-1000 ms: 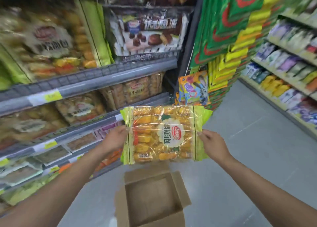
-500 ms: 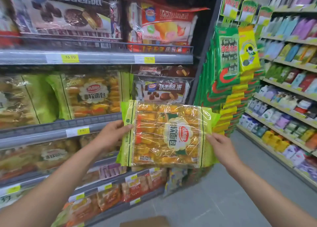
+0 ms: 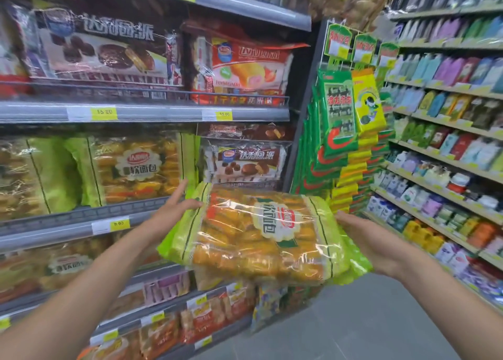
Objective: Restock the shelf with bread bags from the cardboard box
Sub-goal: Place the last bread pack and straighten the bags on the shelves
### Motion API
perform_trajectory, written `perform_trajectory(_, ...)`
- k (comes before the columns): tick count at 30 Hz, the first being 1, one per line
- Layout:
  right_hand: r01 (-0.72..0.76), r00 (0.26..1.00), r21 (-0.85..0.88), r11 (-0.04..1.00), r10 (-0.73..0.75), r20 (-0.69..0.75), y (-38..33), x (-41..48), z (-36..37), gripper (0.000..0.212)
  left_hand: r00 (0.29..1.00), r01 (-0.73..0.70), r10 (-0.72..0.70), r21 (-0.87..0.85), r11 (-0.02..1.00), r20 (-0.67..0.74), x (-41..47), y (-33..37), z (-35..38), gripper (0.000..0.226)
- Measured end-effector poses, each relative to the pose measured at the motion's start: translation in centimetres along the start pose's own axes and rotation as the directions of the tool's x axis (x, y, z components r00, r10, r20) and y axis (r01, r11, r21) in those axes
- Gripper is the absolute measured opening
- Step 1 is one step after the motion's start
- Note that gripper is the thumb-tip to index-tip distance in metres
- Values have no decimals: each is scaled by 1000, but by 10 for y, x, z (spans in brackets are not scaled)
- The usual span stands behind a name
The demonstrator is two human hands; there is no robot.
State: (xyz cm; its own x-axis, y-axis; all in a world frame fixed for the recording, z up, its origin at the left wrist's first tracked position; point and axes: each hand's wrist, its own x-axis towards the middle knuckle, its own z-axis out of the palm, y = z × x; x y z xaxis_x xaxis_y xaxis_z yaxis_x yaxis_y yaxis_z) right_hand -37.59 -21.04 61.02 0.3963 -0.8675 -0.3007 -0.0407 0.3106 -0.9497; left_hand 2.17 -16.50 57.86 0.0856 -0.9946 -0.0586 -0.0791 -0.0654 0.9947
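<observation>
- Head view, bread bag (image 3: 261, 237): a clear bag with green ends, filled with orange-brown rolls. It is carried in the air in front of the shelf (image 3: 68, 223). It lies nearly flat, label up, with its left end raised higher than its right end.
- Head view, left grip (image 3: 168, 212): a bare hand placed at the upper left end of the bread bag. The fingers are straight and spread and point up towards the shelf. The thumb (image 3: 194, 204) touches the green end of the bag. No finger is seen curled round the bag.
- Head view, right grip (image 3: 364, 239): a bare hand placed at the right end of the bread bag. The thumb lies on the upper side of the green end. The fingers pass beneath the bag and are hidden, so the end is clamped between thumb and fingers.
- Head view, relation: the bread bag spans the gap between the two grips and touches both. The left grip is nearer the shelf.
- Head view, surroundings: shelved bags of the same bread (image 3: 136, 166) stand upright behind the shelf rail, just beyond the left grip. A yellow price tag (image 3: 118, 224) is fixed on the rail. Chocolate pie packs (image 3: 245, 160) sit directly behind the carried bag. Green hanging packets (image 3: 337, 114) are to the right.
</observation>
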Motion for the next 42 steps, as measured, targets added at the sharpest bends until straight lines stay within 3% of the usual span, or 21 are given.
perform_trajectory(2, -16, 999, 135, 991, 11, 32, -5, -1, -4, 54, 1000, -9, 9, 2, 1000, 7, 5, 4, -5, 122)
perform_trajectory(3, -8, 997, 208, 978, -9, 78, -6, 0, -7, 60, 1000, 21, -20, -77, 997, 12, 1, 10, -3, 111)
perform_trajectory(5, 19, 998, 304, 952, -36, 50, -5, 2, -9, 62, 990, 136, -144, -294, 946, -5, 0, 5, -1, 41)
perform_trajectory(6, 42, 995, 346, 937, -72, 74, -7, 3, -9, 49, 976, 204, -216, -381, 902, 10, -7, 0, 1, 37)
perform_trajectory(7, 72, 991, 356, 932, -107, 81, -8, 5, -11, 29, 974, 213, -223, -439, 873, 30, -8, -5, 2, 49)
perform_trajectory(8, 98, 990, 322, 942, -126, 69, -11, 7, -7, 11, 970, 229, -240, -512, 828, 45, -11, -9, 1, 44)
perform_trajectory(10, 154, 986, 202, 967, -164, 36, -17, 13, -2, 26, 944, 319, -298, -630, 708, 142, -20, -10, 3, 9)
perform_trajectory(13, 297, 952, -216, 930, -305, -2, -31, 16, 24, 59, 910, 387, -362, -724, 571, 200, -16, -18, 0, 10)
perform_trajectory(15, 365, 899, -444, 818, -434, -62, -38, 19, 36, 49, 881, 443, -405, -725, 527, 244, -15, -22, 0, 18)
perform_trajectory(17, 400, 840, -552, 732, -534, -99, -41, 28, 39, 59, 869, 480, -393, -712, 513, 302, -18, -22, -1, 26)
perform_trajectory(22, 406, 801, -580, 707, -580, -147, -39, 44, 49, 56, 858, 513, -380, -583, 630, 345, -30, -18, -9, 59)
perform_trajectory(26, 373, 810, -571, 731, -557, -184, -26, 53, 61, 95, 941, 338, -267, -515, 788, 209, -38, -30, -26, 98)
perform_trajectory(28, 366, 819, -544, 756, -539, -199, -19, 58, 70, 99, 973, 231, -191, -469, 852, 132, -46, -34, -34, 115)
perform_trajectory(30, 368, 828, -527, 766, -528, -189, -11, 62, 82, 92, 989, 148, -143, -364, 919, 40, -54, -36, -37, 113)
perform_trajectory(33, 327, 867, -501, 801, -465, -178, 4, 80, 97, 78, 984, 132, -143, -101, 986, -107, -63, -37, -43, 86)
perform_trajectory(35, 298, 894, -502, 812, -422, -152, 11, 89, 111, 77, 966, 180, -154, 109, 978, -206, -67, -45, -53, 80)
perform_trajectory(37, 292, 905, -499, 816, -405, -132, 17, 97, 126, 70, 933, 210, -133, 210, 955, -333, -70, -55, -66, 74)
perform_trajectory(40, 282, 911, -488, 826, -390, -133, 24, 116, 151, 63, 883, 259, -55, 386, 886, -467, -75, -62, -90, 97)
perform_trajectory(42, 283, 911, -473, 834, -388, -139, 25, 129, 169, 59, 877, 294, -15, 512, 807, -480, -73, -65, -111, 91)
